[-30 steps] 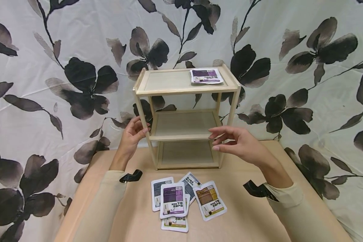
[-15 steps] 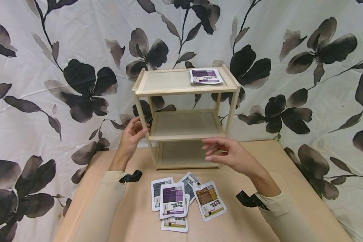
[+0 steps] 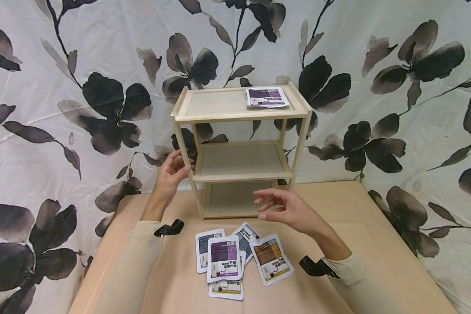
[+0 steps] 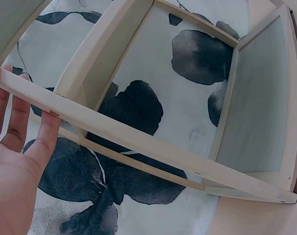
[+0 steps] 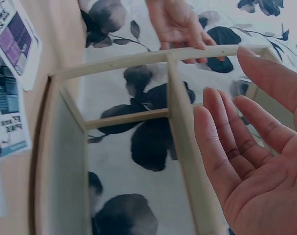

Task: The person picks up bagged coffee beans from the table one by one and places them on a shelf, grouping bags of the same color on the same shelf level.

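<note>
A small three-tier wooden shelf (image 3: 216, 104) stands at the back of the table. My left hand (image 3: 168, 179) holds its left front post (image 4: 124, 132), thumb in front and fingers behind, at about the middle tier. My right hand (image 3: 288, 211) hovers before the lowest tier with fingers loosely bent and nothing in them; its palm shows in the right wrist view. In front of the shelf lie several flat printed sachets: a purple one (image 3: 224, 259) on top of an overlapping pile, blue-grey ones (image 3: 246, 235) and a yellow one (image 3: 226, 290) partly beneath, and a brown one (image 3: 272, 259) at the right.
More sachets, a purple one (image 3: 267, 97) uppermost, lie at the right of the shelf's top tier. A white cloth (image 3: 416, 131) with dark flowers hangs right behind the shelf. The pale wooden table (image 3: 329, 200) extends to both sides.
My right hand has moved left and down, from beside the middle tier to before the lowest one. The left hand keeps its hold on the post; the sachets have not moved.
</note>
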`<state>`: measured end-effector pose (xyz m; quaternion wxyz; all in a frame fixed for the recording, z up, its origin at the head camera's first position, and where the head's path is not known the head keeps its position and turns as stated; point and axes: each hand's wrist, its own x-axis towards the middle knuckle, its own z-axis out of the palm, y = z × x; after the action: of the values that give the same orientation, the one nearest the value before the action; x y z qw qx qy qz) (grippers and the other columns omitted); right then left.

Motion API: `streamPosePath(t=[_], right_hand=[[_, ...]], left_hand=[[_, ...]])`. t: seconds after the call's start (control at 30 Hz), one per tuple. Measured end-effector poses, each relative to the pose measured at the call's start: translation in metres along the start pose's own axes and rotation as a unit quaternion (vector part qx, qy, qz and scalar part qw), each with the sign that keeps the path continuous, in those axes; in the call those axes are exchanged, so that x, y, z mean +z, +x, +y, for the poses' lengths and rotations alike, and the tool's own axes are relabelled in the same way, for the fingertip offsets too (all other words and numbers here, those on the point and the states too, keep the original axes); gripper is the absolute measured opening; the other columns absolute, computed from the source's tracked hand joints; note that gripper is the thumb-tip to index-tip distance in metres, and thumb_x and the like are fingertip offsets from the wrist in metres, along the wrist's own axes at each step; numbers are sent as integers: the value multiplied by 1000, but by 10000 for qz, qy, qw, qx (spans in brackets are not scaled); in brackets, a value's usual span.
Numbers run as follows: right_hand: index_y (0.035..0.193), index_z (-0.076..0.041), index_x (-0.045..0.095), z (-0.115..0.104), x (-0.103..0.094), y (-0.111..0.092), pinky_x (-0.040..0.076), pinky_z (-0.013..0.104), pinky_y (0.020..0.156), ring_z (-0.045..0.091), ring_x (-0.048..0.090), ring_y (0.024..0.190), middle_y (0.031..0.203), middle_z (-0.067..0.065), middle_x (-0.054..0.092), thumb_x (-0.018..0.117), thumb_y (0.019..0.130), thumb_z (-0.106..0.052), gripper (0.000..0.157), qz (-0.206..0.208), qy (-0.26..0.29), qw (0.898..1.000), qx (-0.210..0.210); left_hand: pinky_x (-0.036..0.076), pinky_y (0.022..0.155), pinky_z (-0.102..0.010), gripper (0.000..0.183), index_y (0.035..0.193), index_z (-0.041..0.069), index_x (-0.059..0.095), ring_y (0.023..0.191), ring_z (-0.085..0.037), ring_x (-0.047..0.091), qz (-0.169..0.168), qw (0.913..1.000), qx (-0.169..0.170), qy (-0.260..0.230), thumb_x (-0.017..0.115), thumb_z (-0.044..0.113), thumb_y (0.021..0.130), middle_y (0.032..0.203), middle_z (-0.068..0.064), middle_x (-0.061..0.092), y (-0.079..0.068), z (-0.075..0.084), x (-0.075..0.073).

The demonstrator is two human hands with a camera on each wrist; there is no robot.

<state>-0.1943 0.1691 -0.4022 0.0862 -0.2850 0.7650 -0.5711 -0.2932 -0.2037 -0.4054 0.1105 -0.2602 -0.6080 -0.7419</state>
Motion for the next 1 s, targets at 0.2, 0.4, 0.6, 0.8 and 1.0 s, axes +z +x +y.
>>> streamPosePath(t=[0.2,0.4,0.6,0.8,1.0], right_hand=[[141,-14,58,17,13,6,58,31,86,44,61,114,127,10,64,79,89,-8,56,-218,78,9997,116],[143,-16,56,32,25,10,57,31,89,38,62,115,129,10,63,80,89,-13,59,-349,64,9992,196],[145,-14,53,49,37,13,58,33,90,33,63,117,132,11,60,80,88,-11,63,-525,295,9978,292],[147,-14,51,63,49,16,57,42,95,37,59,121,141,16,56,81,87,-9,67,-761,620,9950,189],[148,-14,51,75,60,16,53,52,99,39,57,123,145,16,53,80,87,-6,68,-880,743,9932,181]], left_hand=[[60,82,-30,48,142,8,53,102,-23,67,52,10000,-59,35,60,-8,97,114,-14,64,0,1,1],[59,83,-30,49,142,7,52,102,-21,67,27,10000,-62,11,61,-7,97,118,-24,60,1,-1,0],[59,84,-29,49,144,2,48,103,-23,66,-11,10000,-51,83,60,-7,98,117,-18,62,1,-3,-1],[60,84,-31,50,145,2,47,104,-24,67,98,9999,-86,27,60,-7,97,114,-13,63,-1,-2,0],[60,85,-31,48,142,10,53,105,-28,66,87,9999,-76,-1,60,-7,97,115,-16,61,-1,0,0]])
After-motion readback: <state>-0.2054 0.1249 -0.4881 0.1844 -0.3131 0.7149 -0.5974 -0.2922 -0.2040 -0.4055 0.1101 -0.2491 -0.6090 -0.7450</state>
